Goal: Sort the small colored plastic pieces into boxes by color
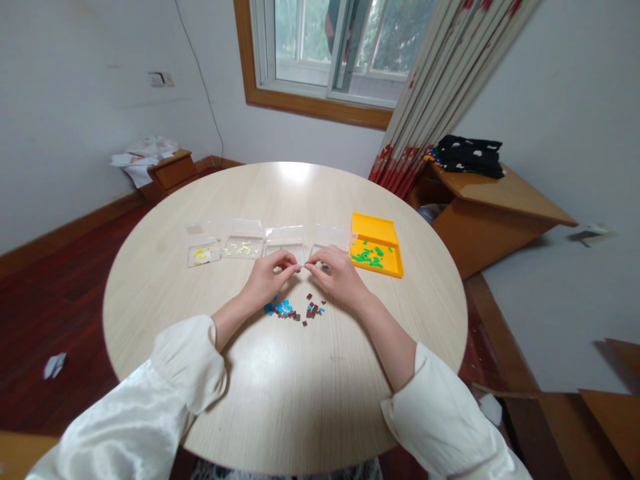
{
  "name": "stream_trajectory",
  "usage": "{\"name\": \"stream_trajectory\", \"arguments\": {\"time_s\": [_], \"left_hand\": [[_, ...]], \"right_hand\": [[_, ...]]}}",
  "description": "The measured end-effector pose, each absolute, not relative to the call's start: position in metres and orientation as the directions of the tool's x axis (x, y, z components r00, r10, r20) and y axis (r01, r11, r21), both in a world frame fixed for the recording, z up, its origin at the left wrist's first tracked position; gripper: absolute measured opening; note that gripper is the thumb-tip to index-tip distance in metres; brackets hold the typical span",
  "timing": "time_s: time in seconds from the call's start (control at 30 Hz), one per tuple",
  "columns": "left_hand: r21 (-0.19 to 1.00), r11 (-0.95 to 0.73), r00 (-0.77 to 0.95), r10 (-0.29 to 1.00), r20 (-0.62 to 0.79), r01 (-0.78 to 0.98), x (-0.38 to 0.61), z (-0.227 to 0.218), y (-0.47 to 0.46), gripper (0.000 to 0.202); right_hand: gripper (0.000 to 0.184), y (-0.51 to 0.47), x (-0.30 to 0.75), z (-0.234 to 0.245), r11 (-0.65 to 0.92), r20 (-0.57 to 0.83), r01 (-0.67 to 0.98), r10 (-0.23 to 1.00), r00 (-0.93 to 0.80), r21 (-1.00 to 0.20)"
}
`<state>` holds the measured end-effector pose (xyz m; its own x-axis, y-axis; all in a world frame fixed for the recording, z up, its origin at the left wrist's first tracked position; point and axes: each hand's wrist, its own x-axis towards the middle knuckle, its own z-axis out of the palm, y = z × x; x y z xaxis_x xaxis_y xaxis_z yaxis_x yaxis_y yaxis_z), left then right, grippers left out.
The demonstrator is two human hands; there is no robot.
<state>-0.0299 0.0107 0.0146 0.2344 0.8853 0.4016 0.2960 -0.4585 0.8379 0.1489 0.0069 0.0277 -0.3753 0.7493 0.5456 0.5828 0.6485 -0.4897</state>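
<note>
My left hand [274, 275] and my right hand [336, 275] meet fingertip to fingertip above the middle of the table. Both are closed in a pinch around something small and pale, too tiny to name. Below them on the tabletop lie loose blue pieces [283, 307] and dark brown pieces [313, 311], in two small heaps. Just behind my hands stand two clear plastic boxes, one on the left [283, 233] and one on the right [333, 235], partly hidden by my fingers.
Further left are a clear box of cream pieces [243, 230] and a small clear box of yellow pieces [190, 260]. An open yellow case [375, 228] with green pieces [369, 256] sits at the right. The round table [280, 400] faces a window; a wooden cabinet [493, 227] stands beyond its right edge.
</note>
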Motion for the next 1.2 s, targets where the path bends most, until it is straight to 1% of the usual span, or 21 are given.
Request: {"name": "stream_trajectory", "arguments": {"time_s": [0.07,0.13,0.27,0.37,0.5,0.6,0.73,0.87,0.93,1.1,1.2], "left_hand": [[0.822,-0.467,0.266,0.879,0.395,0.324,-0.03,0.015,0.01,0.014],[0.782,-0.51,0.359,0.848,0.389,0.359,-0.031,0.016,0.01,0.012],[0.666,-0.655,0.593,0.71,0.379,0.357,-0.031,0.013,0.007,0.016],[0.621,-0.702,0.681,0.646,0.347,0.349,-0.031,0.011,0.005,0.021],[0.604,-0.706,0.725,0.626,0.288,0.369,-0.032,0.011,0.004,0.021],[0.589,-0.714,0.739,0.616,0.273,0.377,-0.032,0.011,0.005,0.017],[0.6,-0.706,0.742,0.617,0.262,0.376,-0.033,0.007,0.007,0.014],[0.612,-0.692,0.711,0.644,0.282,0.384,-0.032,0.005,0.009,0.014],[0.623,-0.672,0.677,0.675,0.292,0.401,-0.031,0.006,0.009,0.014],[0.658,-0.615,0.544,0.761,0.353,0.434,-0.03,0.01,0.012,0.01],[0.692,-0.578,0.483,0.797,0.363,0.433,-0.031,0.011,0.014,0.01]], "right_hand": [[0.014,0.01,0.153,0.027,0.611,0.569,0.633,0.762,-0.308,-0.476],[0.013,0.014,0.158,0.026,0.554,0.598,0.683,0.773,-0.21,-0.476],[0.013,0.019,0.167,0.024,0.448,0.631,0.754,0.774,-0.057,-0.481],[0.016,0.021,0.171,0.023,0.4,0.638,0.786,0.77,-0.009,-0.472],[0.018,0.021,0.171,0.022,0.393,0.654,0.799,0.757,0.0,-0.455],[0.017,0.021,0.17,0.023,0.402,0.656,0.797,0.754,-0.01,-0.451],[0.016,0.021,0.17,0.023,0.406,0.648,0.792,0.761,-0.016,-0.457],[0.015,0.021,0.168,0.023,0.444,0.638,0.753,0.769,-0.041,-0.486],[0.014,0.02,0.166,0.022,0.488,0.617,0.709,0.782,-0.094,-0.51],[0.014,0.013,0.158,0.024,0.62,0.553,0.566,0.771,-0.315,-0.543],[0.014,0.01,0.155,0.026,0.653,0.512,0.497,0.757,-0.406,-0.572]]}}
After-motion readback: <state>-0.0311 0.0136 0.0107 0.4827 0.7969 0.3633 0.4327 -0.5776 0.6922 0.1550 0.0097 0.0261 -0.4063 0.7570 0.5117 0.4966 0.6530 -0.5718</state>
